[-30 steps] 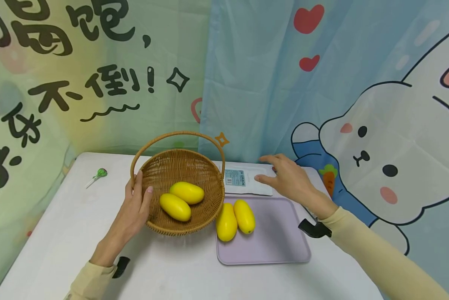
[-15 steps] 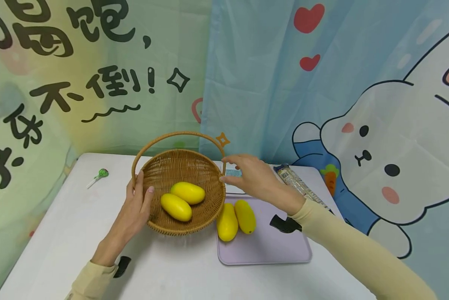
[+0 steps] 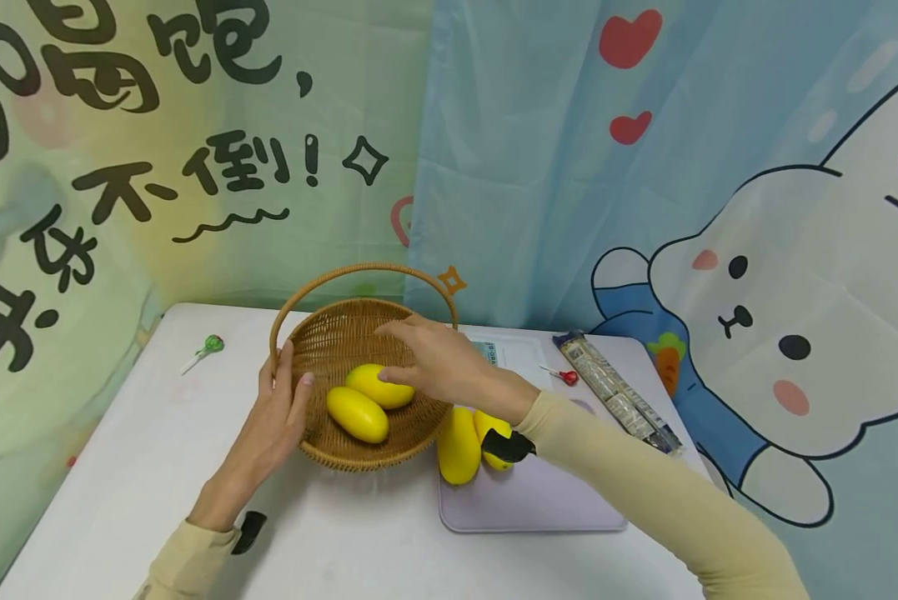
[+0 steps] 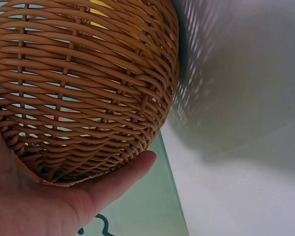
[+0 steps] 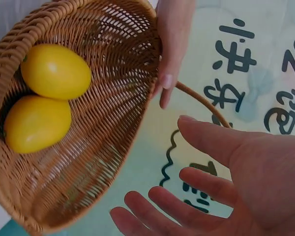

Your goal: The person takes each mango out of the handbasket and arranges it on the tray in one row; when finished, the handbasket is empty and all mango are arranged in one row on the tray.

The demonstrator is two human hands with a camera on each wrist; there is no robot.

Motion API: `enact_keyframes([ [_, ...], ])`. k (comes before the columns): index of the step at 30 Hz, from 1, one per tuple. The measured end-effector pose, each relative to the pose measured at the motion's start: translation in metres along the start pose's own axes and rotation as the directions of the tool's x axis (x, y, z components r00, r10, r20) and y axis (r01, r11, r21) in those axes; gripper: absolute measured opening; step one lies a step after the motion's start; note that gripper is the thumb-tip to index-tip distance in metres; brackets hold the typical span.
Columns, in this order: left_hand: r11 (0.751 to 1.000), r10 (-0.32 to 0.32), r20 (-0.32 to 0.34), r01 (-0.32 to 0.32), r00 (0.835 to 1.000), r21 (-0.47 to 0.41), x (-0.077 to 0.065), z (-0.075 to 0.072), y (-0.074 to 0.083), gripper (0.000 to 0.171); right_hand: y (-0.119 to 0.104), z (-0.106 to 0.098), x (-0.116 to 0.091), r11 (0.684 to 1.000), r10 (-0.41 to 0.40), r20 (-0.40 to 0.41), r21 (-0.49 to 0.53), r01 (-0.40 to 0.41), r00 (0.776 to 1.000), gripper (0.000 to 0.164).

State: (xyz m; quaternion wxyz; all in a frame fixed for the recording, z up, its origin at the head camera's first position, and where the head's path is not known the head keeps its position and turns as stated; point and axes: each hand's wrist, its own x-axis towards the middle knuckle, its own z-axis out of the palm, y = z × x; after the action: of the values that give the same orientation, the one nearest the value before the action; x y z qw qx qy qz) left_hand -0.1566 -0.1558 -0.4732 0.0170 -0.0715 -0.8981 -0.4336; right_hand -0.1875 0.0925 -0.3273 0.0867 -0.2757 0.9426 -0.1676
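My left hand (image 3: 272,425) holds the left side of a brown wicker basket (image 3: 324,346) with a hoop handle. The basket tilts, its mouth facing me. In the left wrist view, the thumb (image 4: 120,183) lies along the woven wall. Two yellow mango-like fruits (image 3: 357,415) rest inside, side by side. Over the basket's right part reaches my right hand (image 3: 449,358), palm toward the mouth and fingers spread, overlapping the upper fruit (image 3: 369,383) in the head view. From the right wrist, that hand (image 5: 236,182) shows nothing in its grasp, apart from the fruits.
Right of the basket, a lilac tray (image 3: 539,504) bears two more yellow fruits (image 3: 458,446), partly covered by the right arm. Behind it lie a white packet (image 3: 524,350), a red lollipop (image 3: 568,377) and a long silvery package (image 3: 617,392). A green lollipop (image 3: 213,343) lies at left.
My right hand has travelled left from above the white packet to in front of the basket's mouth, uncovering the red lollipop and long package. The left hand and basket keep their place.
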Motion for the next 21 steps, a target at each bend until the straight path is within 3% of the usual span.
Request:
enact_keyframes([
  [11, 1.000, 0.007, -0.002, -0.007, 1.000, 0.003, 0.000, 0.001, 0.000, 0.072, 0.001, 0.040, 0.020, 0.999, -0.039, 0.133, 0.002, 0.040, 0.990, 0.064],
  [21, 1.000, 0.008, -0.005, -0.008, 1.000, 0.008, -0.001, 0.000, -0.001, 0.072, 0.001, 0.075, 0.033, 0.998, -0.016, 0.213, -0.049, 0.027, 0.977, 0.069],
])
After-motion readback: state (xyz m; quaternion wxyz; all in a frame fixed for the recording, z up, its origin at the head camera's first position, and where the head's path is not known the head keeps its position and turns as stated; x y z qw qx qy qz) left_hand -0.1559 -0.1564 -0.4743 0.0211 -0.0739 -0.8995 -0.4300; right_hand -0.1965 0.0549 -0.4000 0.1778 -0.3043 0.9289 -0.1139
